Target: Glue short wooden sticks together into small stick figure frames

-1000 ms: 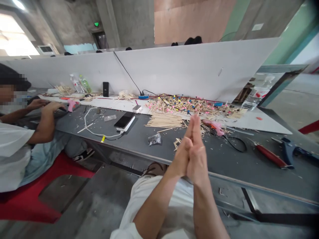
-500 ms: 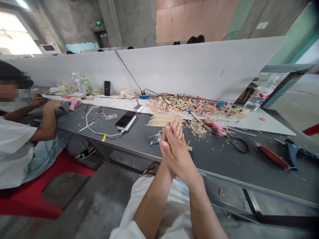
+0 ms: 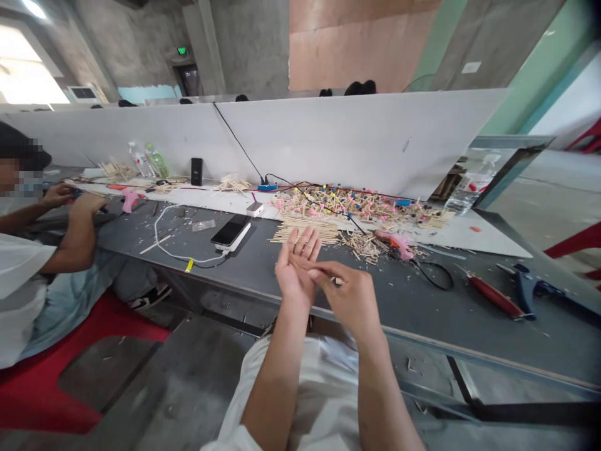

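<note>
Over the table's front edge, my left hand (image 3: 297, 270) is held palm up, its fingers stretched out. My right hand (image 3: 353, 295) has thumb and forefinger pressed together against that palm; whatever they pinch, if anything, is too small to make out. Just beyond the fingertips lies a row of thin wooden sticks (image 3: 307, 231). Short stick pieces (image 3: 364, 246) are scattered to its right, beside a pink-and-orange glue gun (image 3: 399, 244). Behind them spreads a heap of sticks with coloured blobs (image 3: 338, 202).
A phone on a white power bank (image 3: 231, 232) lies left with a white cable. At right are a red-handled tool (image 3: 495, 295), a blue tool (image 3: 524, 291) and a water bottle (image 3: 472, 183). A co-worker (image 3: 28, 250) sits left on a red stool. A white partition (image 3: 282, 138) stands behind.
My hands were pressed palm to palm; they have come apart. The left now lies palm up, and the right has drawn back into a pinch at the left palm. The view has shifted slightly.
</note>
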A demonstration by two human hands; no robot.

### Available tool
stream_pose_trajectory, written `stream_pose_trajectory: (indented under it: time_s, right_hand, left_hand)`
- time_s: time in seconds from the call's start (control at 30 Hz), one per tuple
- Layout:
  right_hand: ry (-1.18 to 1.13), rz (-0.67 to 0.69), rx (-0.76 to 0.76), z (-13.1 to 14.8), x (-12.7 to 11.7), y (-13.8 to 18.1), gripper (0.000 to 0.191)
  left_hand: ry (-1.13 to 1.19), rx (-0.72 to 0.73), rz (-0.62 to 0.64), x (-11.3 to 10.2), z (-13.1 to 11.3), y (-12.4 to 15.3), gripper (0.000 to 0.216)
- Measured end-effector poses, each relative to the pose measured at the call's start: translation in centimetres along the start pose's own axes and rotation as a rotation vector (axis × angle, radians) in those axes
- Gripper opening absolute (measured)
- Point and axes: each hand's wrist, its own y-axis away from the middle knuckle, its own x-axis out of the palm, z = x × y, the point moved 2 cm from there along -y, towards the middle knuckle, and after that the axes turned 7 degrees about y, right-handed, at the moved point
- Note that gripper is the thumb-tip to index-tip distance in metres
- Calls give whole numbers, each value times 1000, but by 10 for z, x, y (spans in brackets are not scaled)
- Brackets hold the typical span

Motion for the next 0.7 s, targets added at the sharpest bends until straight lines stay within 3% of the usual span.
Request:
stream_pose_trajectory:
  time_s: [0.13, 0.27, 0.4, 0.5, 0.6, 0.7]
  right_hand:
    - [-156, -176, 143, -19, -22, -2, 27]
    - [-352, -232, 196, -39, -37, -4, 33]
    - [-415, -341, 226, -49, -45, -7, 36]
    - [-430, -411, 231, -51, -47, -7, 36]
    - [-502, -355, 204, -50, -45, -8, 29]
    - [-591, -294, 188, -50, -42, -9, 33]
  left_hand:
    - [-439, 174, -17, -19, -9, -15, 34]
    - [-939, 245, -46, -42, -22, -30, 30]
    - [-1269, 195, 56, -53, -24, -36, 22]
    - [-1432, 99, 181, -56, -12, -36, 24]
    - [-1670, 77, 329, -57, 7, -34, 27]
    - [-1765, 78, 416, -57, 24, -33, 23]
